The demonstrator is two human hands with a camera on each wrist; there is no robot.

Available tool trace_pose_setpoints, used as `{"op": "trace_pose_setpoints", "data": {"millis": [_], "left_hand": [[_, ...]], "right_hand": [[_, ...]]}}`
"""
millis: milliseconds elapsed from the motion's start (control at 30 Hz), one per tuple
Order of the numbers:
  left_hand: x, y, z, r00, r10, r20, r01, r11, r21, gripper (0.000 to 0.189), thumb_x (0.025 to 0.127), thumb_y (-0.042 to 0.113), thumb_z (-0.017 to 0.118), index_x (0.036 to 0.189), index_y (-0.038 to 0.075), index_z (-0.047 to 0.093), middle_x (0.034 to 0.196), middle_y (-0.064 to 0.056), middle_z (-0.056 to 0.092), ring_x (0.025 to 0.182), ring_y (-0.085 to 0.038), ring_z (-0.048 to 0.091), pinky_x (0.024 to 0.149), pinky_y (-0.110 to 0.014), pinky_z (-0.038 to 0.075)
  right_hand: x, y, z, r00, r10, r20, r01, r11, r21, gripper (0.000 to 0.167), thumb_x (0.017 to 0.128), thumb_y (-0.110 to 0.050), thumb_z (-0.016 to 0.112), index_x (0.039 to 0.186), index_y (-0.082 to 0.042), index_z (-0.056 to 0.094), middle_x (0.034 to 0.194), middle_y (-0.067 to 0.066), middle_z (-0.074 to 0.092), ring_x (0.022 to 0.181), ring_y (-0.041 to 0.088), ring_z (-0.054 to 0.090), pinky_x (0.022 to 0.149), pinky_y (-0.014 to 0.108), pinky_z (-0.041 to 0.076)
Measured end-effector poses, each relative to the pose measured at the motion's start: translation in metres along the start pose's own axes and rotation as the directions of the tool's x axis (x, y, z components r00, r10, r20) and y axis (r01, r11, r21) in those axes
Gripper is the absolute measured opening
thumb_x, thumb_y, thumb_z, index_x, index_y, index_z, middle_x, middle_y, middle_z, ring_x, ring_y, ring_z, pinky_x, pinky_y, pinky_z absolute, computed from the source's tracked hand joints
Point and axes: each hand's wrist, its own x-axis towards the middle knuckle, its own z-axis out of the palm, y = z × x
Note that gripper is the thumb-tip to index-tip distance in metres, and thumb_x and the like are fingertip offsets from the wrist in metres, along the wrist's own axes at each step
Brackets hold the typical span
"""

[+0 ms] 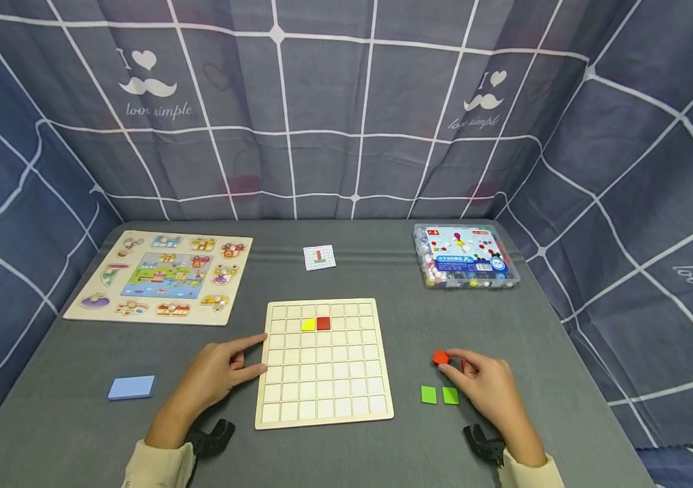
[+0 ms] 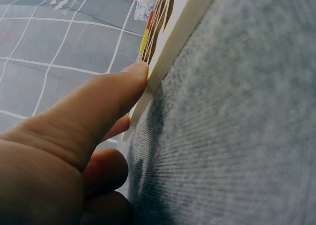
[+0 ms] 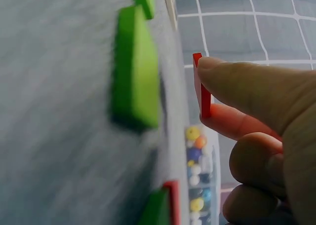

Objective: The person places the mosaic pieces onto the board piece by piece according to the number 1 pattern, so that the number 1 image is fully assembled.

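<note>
We count one left hand (image 1: 220,369) and one right hand (image 1: 485,385), with two black wrist straps (image 1: 213,439). On the counter (image 1: 322,462) we find one grid board (image 1: 325,373) bearing two tiles — one yellow tile (image 1: 308,324), one red tile (image 1: 323,323). We count a second red tile (image 1: 441,357) in the fingers and two green tiles (image 1: 428,394) in plain sight; another bit of red (image 1: 463,364) is too hidden for us to tally. We also see one blue block (image 1: 131,388), one card (image 1: 319,257), one puzzle (image 1: 157,318) with ten pictures around its middle scene, and one box (image 1: 467,256) — its beads (image 3: 196,204) too many to count.
</note>
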Motion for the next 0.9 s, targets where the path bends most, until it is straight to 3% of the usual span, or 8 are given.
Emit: {"op": "trace_pose_setpoints", "data": {"millis": [333, 700, 900], "left_hand": [[0.0, -0.001, 0.0, 1.0, 0.005, -0.01, -0.005, 1.0, -0.011, 0.053, 0.085, 0.043, 0.084, 0.134, 0.026, 0.07, 0.059, 0.015, 0.038, 0.053, -0.002, 0.03, 0.053, -0.024, 0.028], [0.0, -0.004, -0.001, 0.999, 0.027, -0.027, -0.027, 1.0, 0.001, 0.053, 0.085, 0.044, 0.083, 0.133, 0.025, 0.07, 0.058, 0.015, 0.038, 0.052, -0.002, 0.029, 0.053, -0.024, 0.028], [-0.001, -0.002, -0.002, 1.0, 0.01, -0.013, -0.01, 1.0, -0.008, 0.056, 0.086, 0.045, 0.082, 0.136, 0.024, 0.069, 0.057, 0.014, 0.041, 0.051, -0.002, 0.03, 0.051, -0.024, 0.028]], "right_hand": [[0.023, -0.018, -0.004, 0.988, -0.14, -0.069, 0.139, 0.99, -0.008, 0.024, 0.077, -0.024, 0.092, 0.096, -0.016, 0.08, 0.059, -0.021, 0.03, 0.05, -0.003, 0.025, 0.048, 0.022, 0.024], [0.046, -0.044, 0.002, 0.981, -0.195, -0.005, 0.194, 0.978, 0.072, 0.021, 0.081, -0.028, 0.089, 0.099, -0.02, 0.08, 0.058, -0.021, 0.028, 0.05, -0.004, 0.024, 0.047, 0.022, 0.024], [0.06, -0.071, 0.012, 0.96, -0.279, 0.024, 0.273, 0.95, 0.151, 0.022, 0.082, -0.026, 0.089, 0.101, -0.019, 0.081, 0.058, -0.021, 0.026, 0.051, -0.005, 0.022, 0.048, 0.021, 0.024]]}}
